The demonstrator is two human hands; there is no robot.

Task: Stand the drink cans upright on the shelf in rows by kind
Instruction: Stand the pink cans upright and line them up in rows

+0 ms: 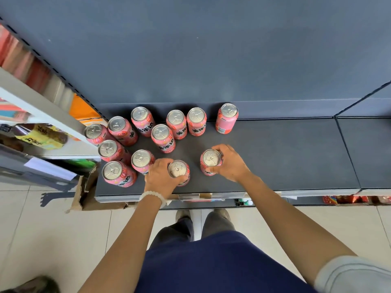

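Note:
Several pink drink cans stand upright on the dark grey shelf (285, 153). My left hand (159, 176) grips one pink can (178, 169) near the shelf's front edge. To its right, my right hand (229, 162) grips another pink can (211, 158). A cluster of the same pink cans (118, 132) fills the left part of the shelf, loosely arranged. Two stand at the back middle (196, 121), and one stands alone further right at the back (227, 118).
A torn cardboard box (84, 193) sits on the floor at the shelf's left end. A neighbouring white shelf unit (42, 111) at the left holds yellow-labelled bottles (42, 136). The shelf's right half bears nothing. Price tags line the front edge (201, 196).

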